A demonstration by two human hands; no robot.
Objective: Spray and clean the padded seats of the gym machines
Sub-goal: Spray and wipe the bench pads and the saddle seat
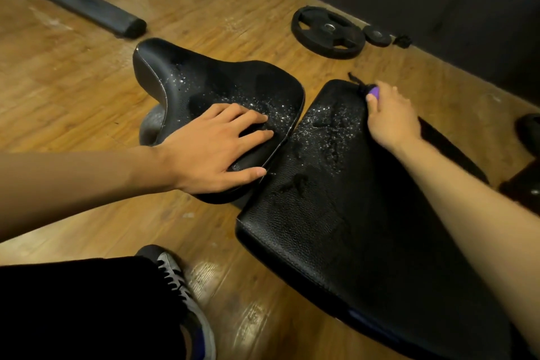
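Observation:
Two black padded bench parts fill the middle: a curved seat pad (210, 79) on the left and a long flat back pad (336, 228) on the right, both speckled with spray droplets near their shared gap. My left hand (213, 146) lies flat on the seat pad with fingers spread and holds nothing. At the far end of the back pad, my right hand (391, 117) is closed on a small purple thing (374, 92) with black threads hanging from it; most of it is hidden by my fingers.
The floor is wood laminate. A large black weight plate (328, 32) and a small one (377, 35) lie by the dark wall. A black machine foot (79, 3) stands at the upper left. My shoe (178, 280) is by the pad's near corner.

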